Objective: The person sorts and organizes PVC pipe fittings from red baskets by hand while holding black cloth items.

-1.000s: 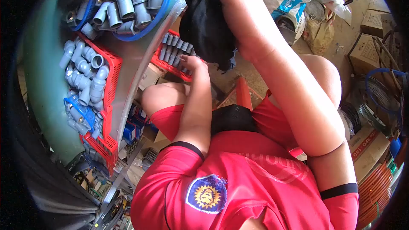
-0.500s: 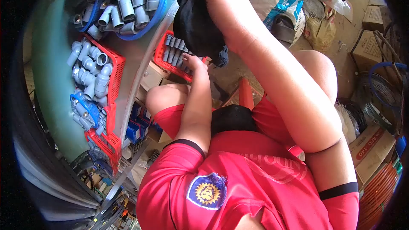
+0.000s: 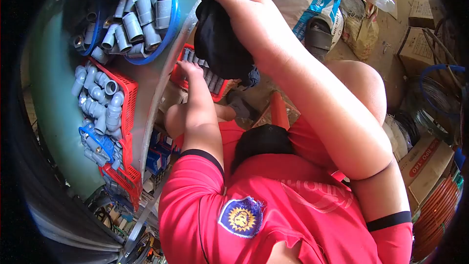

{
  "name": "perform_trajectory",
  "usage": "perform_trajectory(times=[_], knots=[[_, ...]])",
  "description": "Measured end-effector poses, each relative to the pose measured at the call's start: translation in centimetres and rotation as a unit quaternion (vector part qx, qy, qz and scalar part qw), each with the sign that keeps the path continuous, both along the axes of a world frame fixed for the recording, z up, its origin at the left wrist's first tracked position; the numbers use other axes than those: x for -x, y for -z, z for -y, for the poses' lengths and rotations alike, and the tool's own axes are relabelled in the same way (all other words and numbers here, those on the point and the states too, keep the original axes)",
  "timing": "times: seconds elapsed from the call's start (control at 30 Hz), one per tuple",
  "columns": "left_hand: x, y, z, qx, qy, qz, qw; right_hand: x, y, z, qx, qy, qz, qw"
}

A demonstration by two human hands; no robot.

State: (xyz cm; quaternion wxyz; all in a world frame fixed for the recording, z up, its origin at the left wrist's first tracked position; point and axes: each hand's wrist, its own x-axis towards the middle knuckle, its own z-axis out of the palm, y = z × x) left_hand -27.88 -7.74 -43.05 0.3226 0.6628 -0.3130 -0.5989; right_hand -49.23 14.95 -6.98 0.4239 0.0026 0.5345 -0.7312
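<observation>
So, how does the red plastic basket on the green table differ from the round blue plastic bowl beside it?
The red plastic basket is rectangular with latticed walls; the round blue plastic bowl has a smooth solid rim. The basket holds mostly bent elbow fittings, the bowl mostly straight sleeve-like pieces. Both sit on the green table and hold grey plastic pipe fittings.

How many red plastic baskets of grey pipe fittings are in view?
2. One long red plastic basket lies on the green surface at left; a second red basket sits below, under the left hand, partly hidden by the black cloth.
</observation>
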Motion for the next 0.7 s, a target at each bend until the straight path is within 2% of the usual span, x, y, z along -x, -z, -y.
perform_trajectory(times=[0.27, 0.37, 0.47, 0.57, 0.7], knots=[[0.2, 2.3, -0.1, 0.007, -0.005, -0.023, 1.0, -0.3, 0.3, 0.2, -0.033, -0.026, -0.018, 0.999], [0.2, 1.5, -0.8, 0.019, 0.003, -0.028, 0.999, -0.4, 0.5, 0.0, -0.028, -0.027, -0.02, 0.999], [1.0, -1.6, -2.1, 0.028, 0.014, -0.011, 0.999, -0.4, 0.8, 0.1, -0.019, -0.025, -0.021, 0.999], [0.7, 0.0, -1.5, 0.029, 0.025, -0.025, 0.999, -0.4, 0.7, 0.2, -0.012, -0.023, -0.016, 1.0], [1.1, -0.7, -2.1, 0.064, 0.022, -0.005, 0.998, -0.4, 0.5, 0.7, -0.02, -0.02, -0.025, 0.999]])
